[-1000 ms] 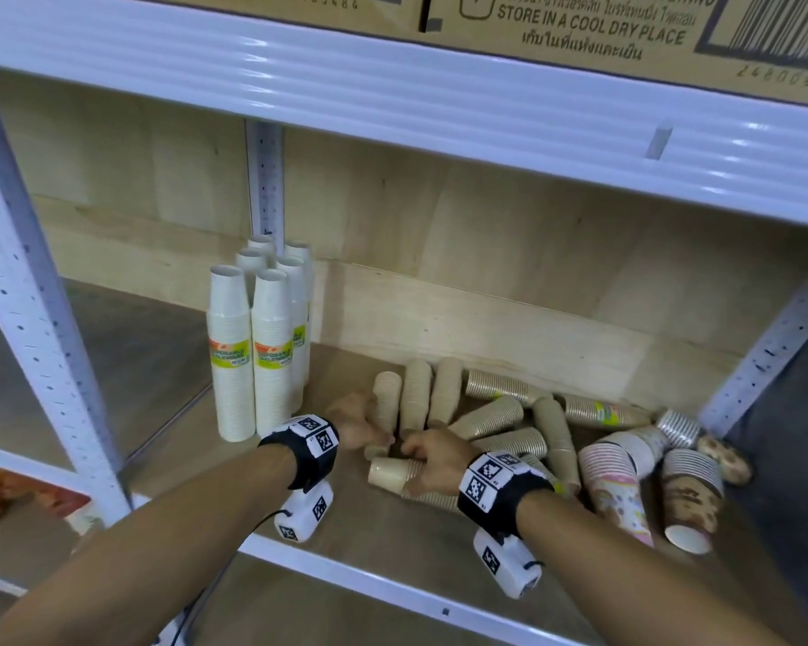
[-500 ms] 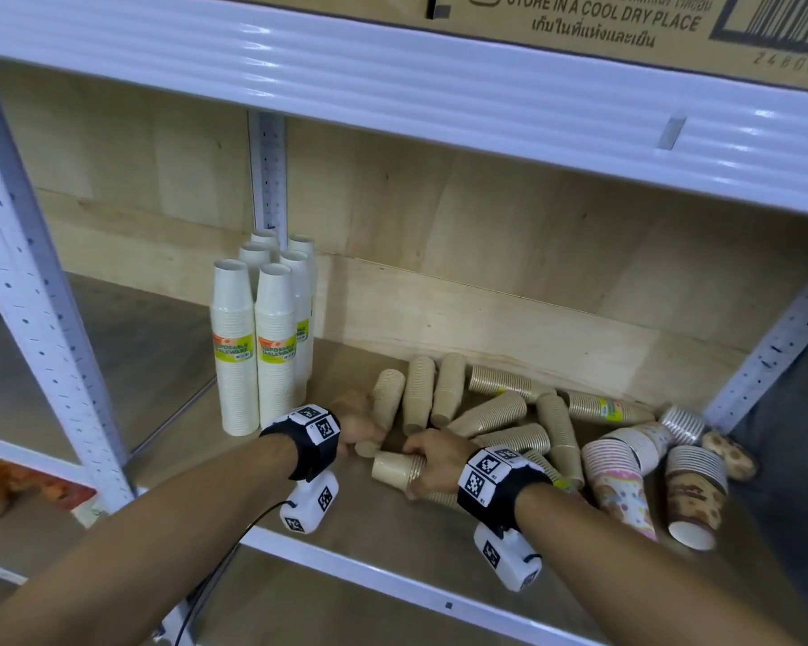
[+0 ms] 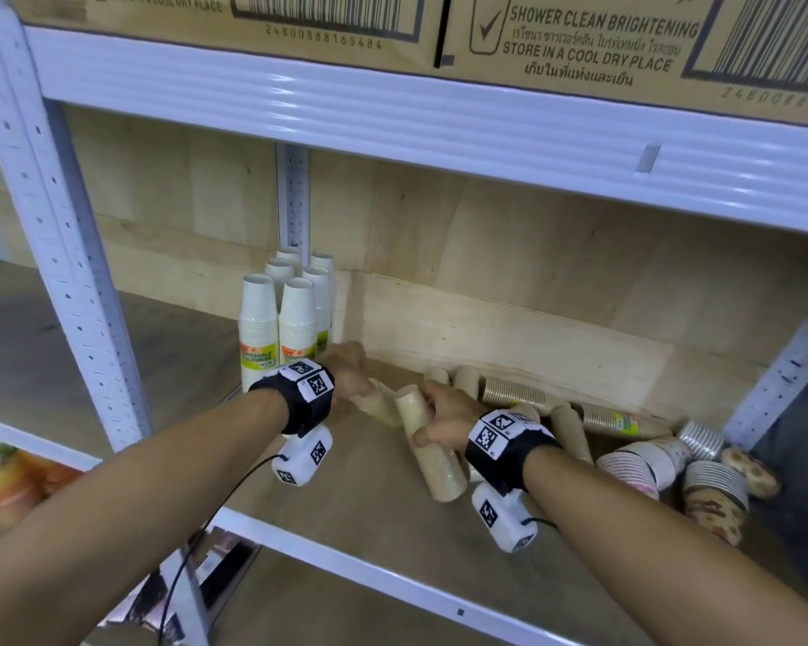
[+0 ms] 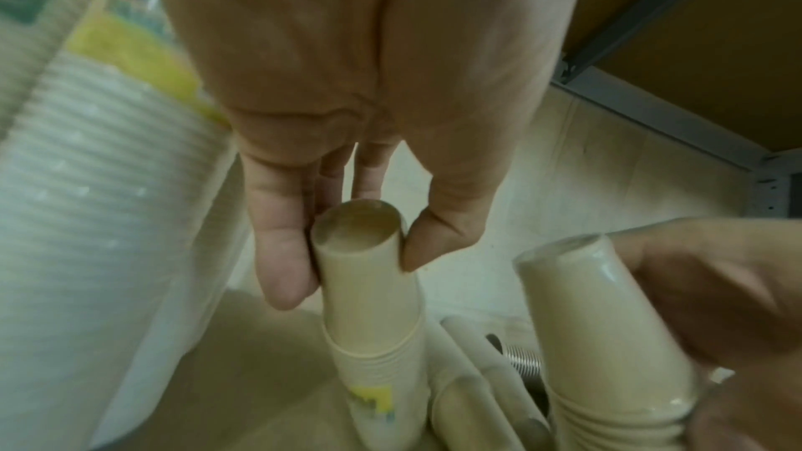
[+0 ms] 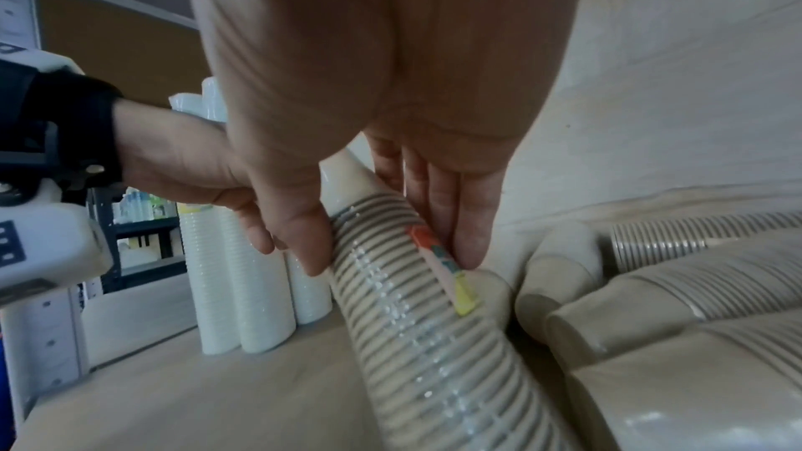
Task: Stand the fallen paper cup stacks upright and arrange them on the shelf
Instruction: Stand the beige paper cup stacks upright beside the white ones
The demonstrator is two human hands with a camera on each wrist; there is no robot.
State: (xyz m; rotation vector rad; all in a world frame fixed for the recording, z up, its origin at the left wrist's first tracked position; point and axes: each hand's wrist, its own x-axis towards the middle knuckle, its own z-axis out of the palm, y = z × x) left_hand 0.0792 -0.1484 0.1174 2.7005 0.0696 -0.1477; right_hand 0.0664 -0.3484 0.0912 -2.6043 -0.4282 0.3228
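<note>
Two beige paper cup stacks are in my hands on the wooden shelf. My left hand pinches the closed end of one beige stack between thumb and fingers; that stack tilts up just right of the upright white stacks. My right hand grips a second, ribbed beige stack near its closed end, thumb on one side and fingers on the other; this stack slants down to the shelf board.
Several white stacks stand upright at the back left by a post. More fallen beige stacks and patterned cup stacks lie to the right. White shelf posts, the upper beam and the front rail frame the bay.
Both hands have raised the closed ends of their beige stacks off the board. The right hand's stack turned from lying crosswise to pointing away from me. The view has moved closer.
</note>
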